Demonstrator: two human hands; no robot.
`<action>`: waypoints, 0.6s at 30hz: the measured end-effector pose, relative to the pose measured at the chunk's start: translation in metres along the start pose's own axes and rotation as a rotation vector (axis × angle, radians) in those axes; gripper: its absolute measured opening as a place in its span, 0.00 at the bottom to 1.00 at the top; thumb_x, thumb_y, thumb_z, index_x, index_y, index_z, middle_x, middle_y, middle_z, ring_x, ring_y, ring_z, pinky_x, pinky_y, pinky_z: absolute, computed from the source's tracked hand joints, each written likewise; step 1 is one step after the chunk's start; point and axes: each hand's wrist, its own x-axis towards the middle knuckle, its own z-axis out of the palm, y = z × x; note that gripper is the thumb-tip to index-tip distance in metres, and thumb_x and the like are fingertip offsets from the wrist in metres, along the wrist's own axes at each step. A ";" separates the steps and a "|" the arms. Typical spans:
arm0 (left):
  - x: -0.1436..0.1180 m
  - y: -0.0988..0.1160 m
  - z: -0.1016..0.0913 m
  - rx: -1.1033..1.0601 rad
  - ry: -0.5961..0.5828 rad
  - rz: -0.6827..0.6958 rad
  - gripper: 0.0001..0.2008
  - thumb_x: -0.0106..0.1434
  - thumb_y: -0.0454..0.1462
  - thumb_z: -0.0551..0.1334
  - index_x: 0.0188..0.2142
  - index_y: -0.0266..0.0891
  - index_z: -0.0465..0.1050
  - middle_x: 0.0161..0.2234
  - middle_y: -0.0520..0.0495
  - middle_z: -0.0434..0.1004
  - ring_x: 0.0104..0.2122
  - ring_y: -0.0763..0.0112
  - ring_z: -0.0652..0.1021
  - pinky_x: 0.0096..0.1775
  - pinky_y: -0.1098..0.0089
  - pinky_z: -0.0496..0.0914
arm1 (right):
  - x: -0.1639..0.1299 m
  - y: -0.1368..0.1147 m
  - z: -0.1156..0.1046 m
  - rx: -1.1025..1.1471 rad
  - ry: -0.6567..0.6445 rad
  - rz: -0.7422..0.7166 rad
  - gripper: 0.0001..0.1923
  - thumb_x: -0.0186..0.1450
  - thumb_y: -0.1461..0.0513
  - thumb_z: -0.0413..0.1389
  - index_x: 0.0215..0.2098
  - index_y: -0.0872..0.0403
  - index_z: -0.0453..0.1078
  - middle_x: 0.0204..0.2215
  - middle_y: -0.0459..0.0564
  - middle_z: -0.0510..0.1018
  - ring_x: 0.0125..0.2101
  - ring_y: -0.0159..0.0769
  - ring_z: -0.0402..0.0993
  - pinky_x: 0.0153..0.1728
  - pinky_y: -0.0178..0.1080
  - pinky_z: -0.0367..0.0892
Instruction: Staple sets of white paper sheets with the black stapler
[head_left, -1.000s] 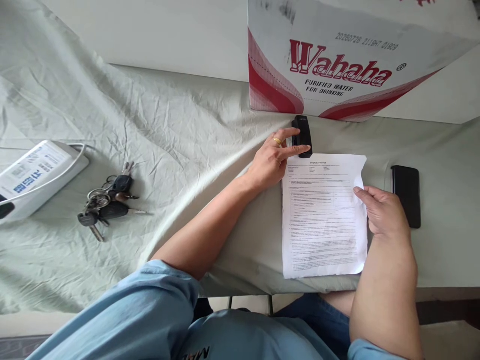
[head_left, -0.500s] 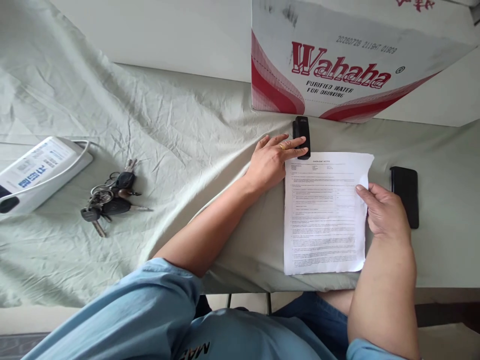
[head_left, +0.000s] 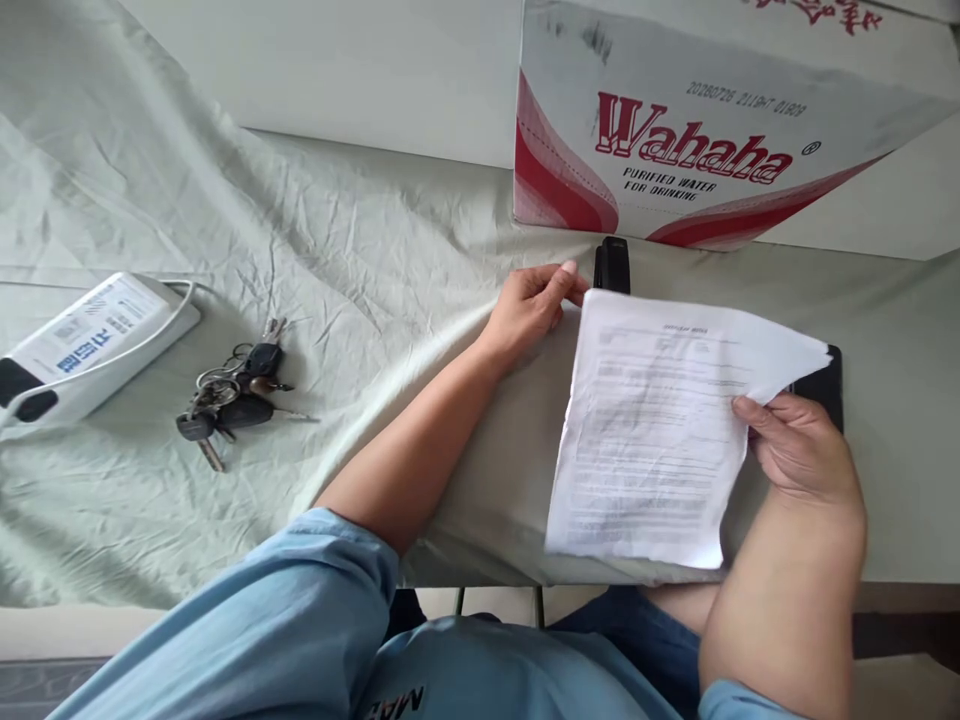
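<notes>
Hands (head_left: 802, 450), two, one paper sheaf (head_left: 660, 420), one stapler (head_left: 611, 265)

Open, wrinkled tablecloth (head_left: 360, 250) stretches between the bunch of keys (head_left: 232, 400) and the left hand (head_left: 529, 310), leaving wide room for a hand to pass. At the far edge a cardboard water box (head_left: 675, 130) walls off the back, with a black stapler (head_left: 611, 265) standing just before it and close to the left hand's fingertips. The lifted sheet of paper (head_left: 652, 430), gripped by the right hand (head_left: 806, 450), covers most of a black phone (head_left: 825, 375). A white device (head_left: 90, 340) with its cable crowds the left edge.
</notes>
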 end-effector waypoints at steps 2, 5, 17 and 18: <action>-0.003 0.010 0.000 -0.054 -0.044 -0.059 0.35 0.83 0.65 0.62 0.34 0.39 0.83 0.33 0.44 0.86 0.23 0.77 0.67 0.28 0.67 0.64 | 0.003 0.001 0.007 0.036 0.049 -0.014 0.30 0.43 0.39 0.89 0.36 0.44 0.93 0.43 0.53 0.97 0.51 0.57 0.95 0.76 0.64 0.76; -0.004 0.017 -0.002 -0.017 -0.173 -0.064 0.35 0.76 0.66 0.70 0.28 0.41 0.76 0.26 0.50 0.73 0.24 0.76 0.62 0.28 0.65 0.57 | 0.007 0.004 0.013 0.028 0.049 -0.015 0.30 0.45 0.39 0.89 0.37 0.45 0.92 0.44 0.52 0.97 0.55 0.58 0.93 0.80 0.65 0.72; -0.002 0.001 -0.001 0.038 -0.177 0.000 0.38 0.65 0.67 0.80 0.27 0.46 0.64 0.27 0.53 0.60 0.28 0.71 0.62 0.31 0.63 0.56 | 0.019 0.013 0.029 0.077 0.194 -0.154 0.34 0.42 0.42 0.89 0.40 0.49 0.89 0.43 0.52 0.95 0.50 0.50 0.90 0.70 0.56 0.81; -0.002 0.002 -0.001 0.016 -0.173 -0.008 0.38 0.66 0.69 0.78 0.28 0.45 0.64 0.28 0.53 0.61 0.28 0.71 0.62 0.31 0.62 0.56 | 0.021 0.014 0.028 0.071 0.199 -0.172 0.33 0.44 0.42 0.89 0.39 0.49 0.89 0.42 0.52 0.94 0.50 0.49 0.90 0.69 0.55 0.81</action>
